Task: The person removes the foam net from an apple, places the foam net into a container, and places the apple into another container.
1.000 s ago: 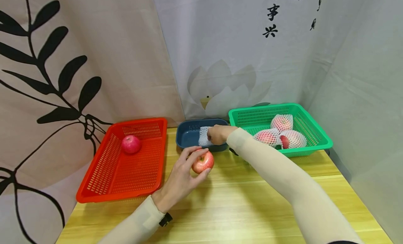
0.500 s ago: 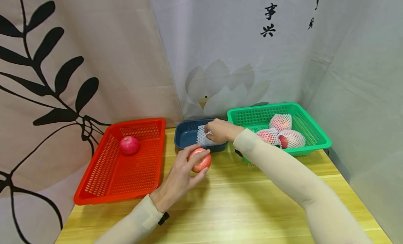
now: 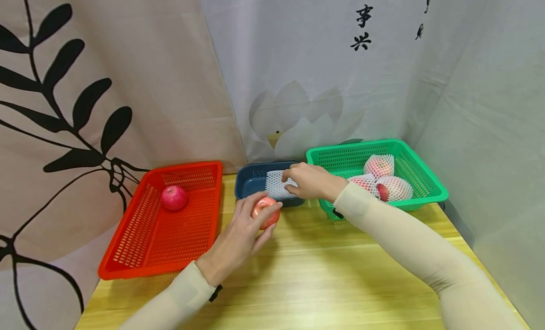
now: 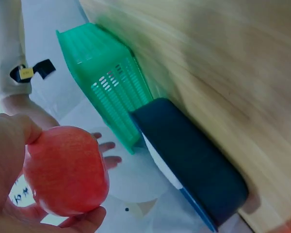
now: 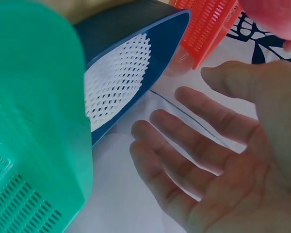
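Red and glossy, the bare apple sits in our left hand, thumb and fingers pinching it, right in front of the blue basin. Above that basin hovers our right hand, fingers parted and slightly bent, nothing between them, just over the white foam net lying inside. Left of the basin, the red basket has a second apple, unwrapped; just right of it, the green basket shows three netted apples. So we'd call it a little past halfway: three look dressed, two are left, and the net isn't on yet. Behind the basin hangs a printed curtain, where we read 事 and 兴 among black characters, others cut off. Our right wrist strap carries a yellow label, too tiny to read.
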Demonstrator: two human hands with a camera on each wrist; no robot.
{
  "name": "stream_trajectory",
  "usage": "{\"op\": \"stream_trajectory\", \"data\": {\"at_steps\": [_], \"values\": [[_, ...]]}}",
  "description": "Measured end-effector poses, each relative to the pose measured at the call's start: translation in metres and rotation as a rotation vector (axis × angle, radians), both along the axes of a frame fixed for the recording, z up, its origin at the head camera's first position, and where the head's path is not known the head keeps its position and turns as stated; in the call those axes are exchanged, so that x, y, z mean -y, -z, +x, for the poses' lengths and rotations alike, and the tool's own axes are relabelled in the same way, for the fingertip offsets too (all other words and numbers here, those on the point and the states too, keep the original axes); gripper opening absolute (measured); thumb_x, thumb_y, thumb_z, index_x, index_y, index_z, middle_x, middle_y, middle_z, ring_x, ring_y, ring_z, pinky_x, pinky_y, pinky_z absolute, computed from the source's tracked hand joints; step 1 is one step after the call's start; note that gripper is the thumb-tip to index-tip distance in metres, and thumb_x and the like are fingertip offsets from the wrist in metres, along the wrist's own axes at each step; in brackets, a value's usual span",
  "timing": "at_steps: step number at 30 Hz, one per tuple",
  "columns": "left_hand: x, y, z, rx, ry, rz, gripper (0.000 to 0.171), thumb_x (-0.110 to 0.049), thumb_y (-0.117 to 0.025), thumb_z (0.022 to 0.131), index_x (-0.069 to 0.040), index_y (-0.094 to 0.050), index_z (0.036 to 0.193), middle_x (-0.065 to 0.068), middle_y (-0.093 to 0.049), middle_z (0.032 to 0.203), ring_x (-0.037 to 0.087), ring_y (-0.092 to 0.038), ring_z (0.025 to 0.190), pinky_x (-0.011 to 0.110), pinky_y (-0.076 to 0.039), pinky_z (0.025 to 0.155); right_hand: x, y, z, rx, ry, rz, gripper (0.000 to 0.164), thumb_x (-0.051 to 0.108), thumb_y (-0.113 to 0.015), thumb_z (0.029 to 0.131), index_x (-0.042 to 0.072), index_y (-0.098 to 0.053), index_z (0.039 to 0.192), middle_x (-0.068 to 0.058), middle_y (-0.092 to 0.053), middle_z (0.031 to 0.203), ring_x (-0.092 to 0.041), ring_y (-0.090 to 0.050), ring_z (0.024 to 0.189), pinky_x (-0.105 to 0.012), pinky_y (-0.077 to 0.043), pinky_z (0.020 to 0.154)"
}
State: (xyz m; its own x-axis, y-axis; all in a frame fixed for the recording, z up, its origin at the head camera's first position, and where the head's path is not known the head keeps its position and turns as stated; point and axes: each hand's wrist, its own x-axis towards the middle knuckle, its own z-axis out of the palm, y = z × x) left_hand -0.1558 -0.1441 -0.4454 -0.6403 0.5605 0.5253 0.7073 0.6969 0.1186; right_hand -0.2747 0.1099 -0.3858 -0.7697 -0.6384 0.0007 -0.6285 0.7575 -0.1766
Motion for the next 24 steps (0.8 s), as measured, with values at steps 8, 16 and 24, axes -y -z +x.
{"op": "stream_trajectory", "data": {"at_steps": [8,16,24], "values": [[0.007,-0.012,-0.004,0.048,-0.055,-0.035,0.060,-0.023,-0.090,0.105,-0.024,-0.064,0.159,0.020,-0.053,0.166,0.046,-0.061,0.144,0.047,-0.075,0.091,-0.021,0.003,0.012,-0.059,0.003,-0.053,0.031,0.029,-0.076,0.115,0.012,-0.083,0.138,-0.010,-0.082,0.130,-0.022,-0.077,0.096,-0.041,-0.070,0.081],[0.024,-0.026,-0.012,0.078,-0.077,-0.064,0.057,-0.025,-0.088,0.106,-0.023,-0.064,0.158,0.020,-0.055,0.164,0.047,-0.062,0.140,0.050,-0.074,0.095,-0.042,0.008,0.017,-0.101,0.011,-0.117,0.032,0.032,-0.079,0.113,0.015,-0.082,0.139,-0.012,-0.081,0.136,-0.026,-0.078,0.104,-0.044,-0.069,0.080],[0.044,-0.031,-0.021,0.118,-0.104,-0.051,0.057,-0.024,-0.087,0.108,-0.021,-0.063,0.160,0.021,-0.056,0.164,0.045,-0.063,0.135,0.051,-0.073,0.096,-0.058,0.010,0.024,-0.144,0.017,-0.167,0.034,0.033,-0.081,0.112,0.015,-0.082,0.140,-0.011,-0.080,0.141,-0.034,-0.077,0.123,-0.050,-0.070,0.092]]}}
